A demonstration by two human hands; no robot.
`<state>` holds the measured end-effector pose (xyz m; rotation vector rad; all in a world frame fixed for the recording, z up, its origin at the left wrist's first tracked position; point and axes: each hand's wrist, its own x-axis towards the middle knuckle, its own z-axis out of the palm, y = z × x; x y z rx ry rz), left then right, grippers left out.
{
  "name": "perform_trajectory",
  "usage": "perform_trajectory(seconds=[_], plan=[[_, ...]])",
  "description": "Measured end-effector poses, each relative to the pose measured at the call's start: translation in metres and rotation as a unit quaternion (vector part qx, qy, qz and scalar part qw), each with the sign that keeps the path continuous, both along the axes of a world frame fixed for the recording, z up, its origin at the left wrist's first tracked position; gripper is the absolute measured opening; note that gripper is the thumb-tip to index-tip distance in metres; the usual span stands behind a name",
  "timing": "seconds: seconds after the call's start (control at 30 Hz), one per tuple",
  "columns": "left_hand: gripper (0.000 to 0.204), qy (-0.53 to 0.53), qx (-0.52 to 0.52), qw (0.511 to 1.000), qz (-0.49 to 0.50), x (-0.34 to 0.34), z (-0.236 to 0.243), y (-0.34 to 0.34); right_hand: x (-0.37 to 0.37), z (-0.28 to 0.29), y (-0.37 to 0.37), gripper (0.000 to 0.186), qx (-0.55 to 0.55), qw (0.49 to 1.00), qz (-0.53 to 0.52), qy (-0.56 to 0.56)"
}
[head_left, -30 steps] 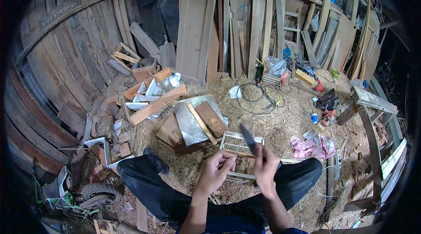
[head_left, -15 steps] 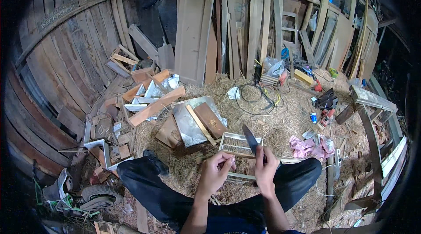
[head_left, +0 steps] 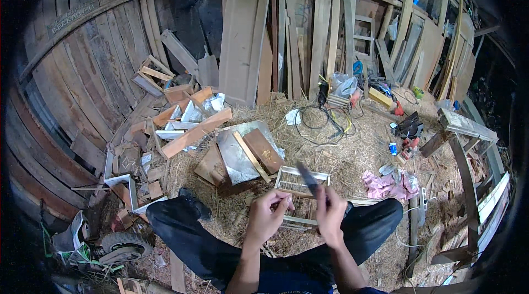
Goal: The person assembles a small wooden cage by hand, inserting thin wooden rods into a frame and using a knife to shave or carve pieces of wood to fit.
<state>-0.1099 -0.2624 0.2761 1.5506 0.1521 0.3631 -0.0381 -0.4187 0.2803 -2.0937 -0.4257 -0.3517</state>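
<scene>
Now, the knife (head_left: 307,178) sticks out of our right grip (head_left: 330,212), held by its near end and pointing ahead and left. Our left grip (head_left: 269,214) is close by, curled; we can't tell if it holds anything. A wooden frame (head_left: 289,169) lies below them.

You are working in pale light that is brightening the straw-covered floor (head_left: 325,153) beyond your fingers (head_left: 285,200). Far to their left, the plank wall (head_left: 82,79) is lying dimmer and bending outward. The dark blade (head_left: 306,177) just beyond them is blurring slightly; blackness is filling the corners.
</scene>
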Motion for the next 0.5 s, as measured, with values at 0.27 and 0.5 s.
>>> perform_trajectory(seconds=[0.27,0.5], plan=[[0.012,-0.013,0.015,1.000,0.016,0.003,-0.009,0.000,0.003,0.002,0.002,0.015,-0.032,0.999,0.011,-0.004],[0.013,-0.002,0.011,0.999,0.031,0.000,-0.004,0.004,0.007,-0.001,0.001,0.011,-0.046,0.998,0.027,-0.028]])
